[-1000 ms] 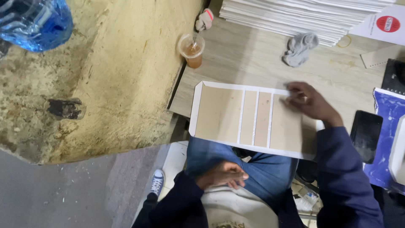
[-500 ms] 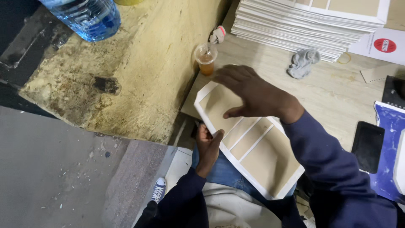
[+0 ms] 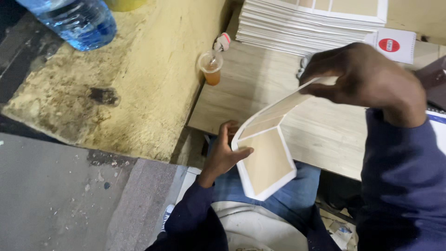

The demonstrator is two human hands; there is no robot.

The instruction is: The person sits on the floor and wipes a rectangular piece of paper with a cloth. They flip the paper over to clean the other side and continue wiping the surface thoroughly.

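Cardboard cover [image 3: 267, 158] bent between left hand [image 3: 224, 155] and right hand [image 3: 367, 76].

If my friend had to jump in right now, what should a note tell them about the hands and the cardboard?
Left hand: grips the near panel of the folded board by its edge, over the lap.
Right hand: pinches the board's far end, raised above the wooden table.
Stack of flat boards: at the table's back; drink cup at its left edge.
Done: board bent along a crease.
Left: remaining panels look unfolded; hard to tell.
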